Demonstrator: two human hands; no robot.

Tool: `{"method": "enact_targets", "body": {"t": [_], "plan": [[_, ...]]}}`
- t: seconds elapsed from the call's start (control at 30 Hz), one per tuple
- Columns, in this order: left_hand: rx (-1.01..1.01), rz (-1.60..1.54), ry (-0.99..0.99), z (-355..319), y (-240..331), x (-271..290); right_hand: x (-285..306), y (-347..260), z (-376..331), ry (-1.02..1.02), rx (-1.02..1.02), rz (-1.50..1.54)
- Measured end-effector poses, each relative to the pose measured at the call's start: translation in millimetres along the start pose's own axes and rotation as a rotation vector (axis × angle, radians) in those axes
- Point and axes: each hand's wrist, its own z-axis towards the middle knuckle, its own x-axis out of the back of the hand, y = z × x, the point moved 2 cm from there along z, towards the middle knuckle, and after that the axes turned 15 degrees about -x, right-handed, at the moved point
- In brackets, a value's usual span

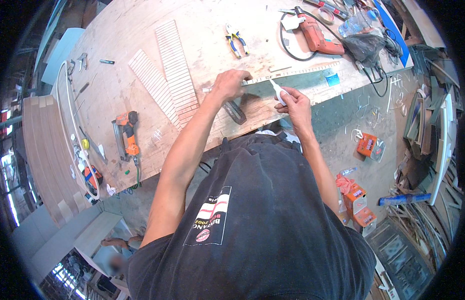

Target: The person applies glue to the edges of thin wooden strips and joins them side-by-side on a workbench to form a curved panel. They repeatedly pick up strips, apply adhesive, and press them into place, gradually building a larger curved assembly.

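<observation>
My right hand [296, 104] grips a small white squeeze bottle [279, 92]. Its narrow nozzle points up and left, at the edge of a long thin notched wood strip [307, 69] lying across the workbench [137, 30]. Farther left along that strip, my left hand [229, 86] has its fingers curled down and closed on it; the fingertips are partly hidden. Below my left hand lies a dark, worn bar-shaped tool [235, 113]. Two slatted wood panels [177, 65] with evenly spaced grooves rest to the left, their near ends overlapping. A piece of blue tape [333, 80] sits near the strip's right end.
Pliers [236, 41] lie beyond my hands. A red power drill [317, 35], its cable and a black plastic bag [365, 49] occupy the far right. An orange nail gun [126, 134] lies at left. Orange boxes [370, 146] stand on the floor; another person [117, 250] appears lower left.
</observation>
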Motion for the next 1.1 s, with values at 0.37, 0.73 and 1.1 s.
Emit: {"method": "enact_targets", "body": {"t": [0.37, 0.73, 1.1], "plan": [[0.09, 0.016, 0.01, -61.1, -32.5, 34.9, 69.5, 33.8, -0.3, 0.073, 0.003, 0.352], [0.149, -0.068, 0.272, -100.3, -54.7, 22.0, 69.7, 22.7, 12.8, 0.05, 0.058, 0.473], [0.277, -0.319, 0.375, -108.2, -57.9, 3.7, 62.6, 9.8, 66.2, 0.219, 0.004, 0.321]]}}
